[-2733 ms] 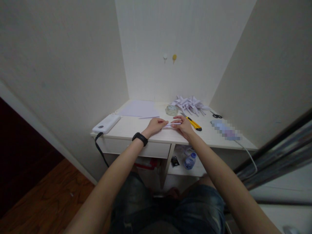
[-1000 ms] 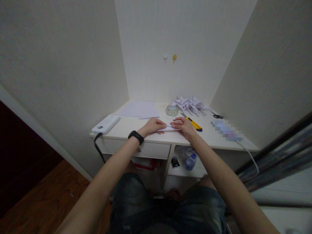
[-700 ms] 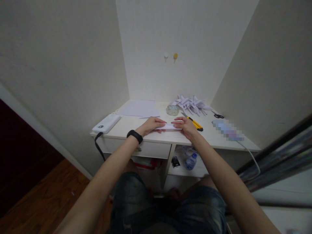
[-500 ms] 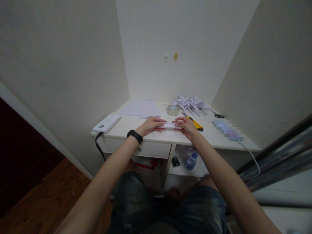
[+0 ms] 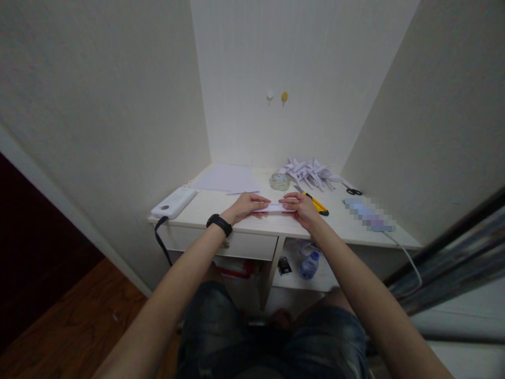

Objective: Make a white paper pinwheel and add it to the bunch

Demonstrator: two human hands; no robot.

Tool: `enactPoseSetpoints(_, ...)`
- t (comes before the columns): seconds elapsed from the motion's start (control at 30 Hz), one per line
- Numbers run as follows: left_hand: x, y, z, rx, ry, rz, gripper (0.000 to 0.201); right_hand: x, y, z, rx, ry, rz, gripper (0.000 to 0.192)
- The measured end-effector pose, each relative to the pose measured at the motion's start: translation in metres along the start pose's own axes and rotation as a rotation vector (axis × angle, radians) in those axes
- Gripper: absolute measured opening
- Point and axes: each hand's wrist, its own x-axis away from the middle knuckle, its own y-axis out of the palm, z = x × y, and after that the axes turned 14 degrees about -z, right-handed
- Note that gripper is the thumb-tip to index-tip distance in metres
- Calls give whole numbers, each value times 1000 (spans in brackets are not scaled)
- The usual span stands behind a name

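A narrow folded strip of white paper (image 5: 275,207) lies level between my hands, just above or on the front part of the white desk (image 5: 189,221). My left hand (image 5: 249,206) pinches its left end, thumb on the near side. At the right end, my right hand (image 5: 300,207) grips it between thumb and fingers. Beyond my right hand lies a yellow box cutter (image 5: 316,205) with its blade out. A roll of clear tape (image 5: 280,182) sits behind the strip. Folded paper pinwheels (image 5: 310,171) are heaped at the back.
White paper sheets (image 5: 223,178) lie at the back left. A white power bank (image 5: 174,202) with a black cable rests at the left edge. To the right are black scissors (image 5: 354,191) and a blurred-out phone (image 5: 369,214) on a white cable. A bottle (image 5: 310,265) stands on the shelf below.
Both hands keep hold of the paper strip, and its upper face now shows more. The whole view has shifted slightly, with the desk lower in the picture.
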Motion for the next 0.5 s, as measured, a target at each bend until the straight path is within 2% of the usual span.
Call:
enactPoseSetpoints(0.17, -1, 0, -3, -14, 2, 19, 33, 1, 3, -2, 20, 10, -51, 42)
enactPoseSetpoints(0.5, -2, 2, -5, -70, 50, 35, 40, -1, 3, 4, 83, -3, -35, 45)
